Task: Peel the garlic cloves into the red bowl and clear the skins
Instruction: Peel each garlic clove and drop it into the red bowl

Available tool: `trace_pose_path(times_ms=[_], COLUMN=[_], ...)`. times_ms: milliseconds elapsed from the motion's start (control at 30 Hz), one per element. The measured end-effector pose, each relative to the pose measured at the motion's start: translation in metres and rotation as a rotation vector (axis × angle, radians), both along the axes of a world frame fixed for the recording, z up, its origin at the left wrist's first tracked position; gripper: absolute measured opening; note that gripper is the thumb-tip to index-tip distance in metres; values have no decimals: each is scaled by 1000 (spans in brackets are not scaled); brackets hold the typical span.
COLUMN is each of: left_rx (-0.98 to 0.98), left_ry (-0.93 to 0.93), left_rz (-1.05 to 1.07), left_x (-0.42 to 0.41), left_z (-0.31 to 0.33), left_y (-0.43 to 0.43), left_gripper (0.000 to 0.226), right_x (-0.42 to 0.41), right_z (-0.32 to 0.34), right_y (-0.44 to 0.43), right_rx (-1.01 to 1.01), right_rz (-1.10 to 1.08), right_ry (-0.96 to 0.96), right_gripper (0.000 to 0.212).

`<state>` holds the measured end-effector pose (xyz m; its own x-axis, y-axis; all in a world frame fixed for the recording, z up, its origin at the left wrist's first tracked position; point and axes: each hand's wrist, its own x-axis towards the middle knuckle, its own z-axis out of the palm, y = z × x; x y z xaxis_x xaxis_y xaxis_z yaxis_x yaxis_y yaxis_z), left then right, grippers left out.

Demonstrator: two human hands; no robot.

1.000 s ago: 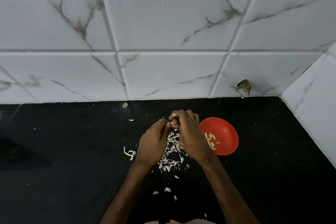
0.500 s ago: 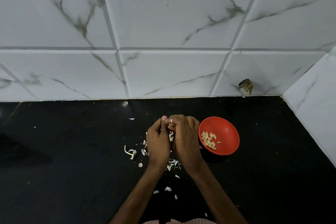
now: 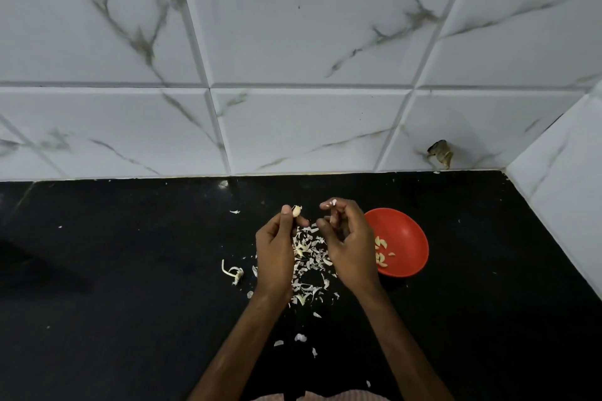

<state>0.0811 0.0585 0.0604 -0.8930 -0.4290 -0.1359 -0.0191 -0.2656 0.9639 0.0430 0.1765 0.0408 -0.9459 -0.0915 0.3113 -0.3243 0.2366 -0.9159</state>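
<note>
Left hand (image 3: 275, 254): grip pinching clove (image 3: 296, 211). Right hand (image 3: 351, 246): curled, hold unclear. Skins (image 3: 309, 259) on desk (image 3: 130, 270); bowl (image 3: 408, 234) beside.

bowl (image 3: 408, 231), right of right hand (image 3: 350, 247): red | countertop (image 3: 130, 270): black | wall tiles (image 3: 293, 26): white, grey-brown veined | garlic skins (image 3: 308, 257), beside left hand (image 3: 275, 257): off-white

bare black counter (image 3: 130, 270) stretches wide to your left; the bowl (image 3: 410, 238) sits just beside your right hand (image 3: 351, 247), skins (image 3: 309, 257) litter the counter beneath, a stem (image 3: 233, 272) lies left of them, and a back wall (image 3: 293, 127) and side wall (image 3: 560, 198) box in the corner.
</note>
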Motion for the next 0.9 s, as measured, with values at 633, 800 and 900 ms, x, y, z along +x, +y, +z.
trace_pose_path(times_ms=[633, 800, 900], left_rx=[-413, -276, -68], left_ry=[149, 75, -23], left_rz=[-23, -88, -201], left_x=[2, 1, -1], left_z=[1, 3, 3], left_y=[-5, -5, -10], left_gripper=[41, 47, 59], right_x=[-11, -8, -7], right_z=[27, 29, 29], right_y=[-8, -13, -13], right_rx=[-144, 17, 191], right_rz=[290, 223, 195], right_ry=[-272, -143, 50], right_gripper=[11, 8, 11])
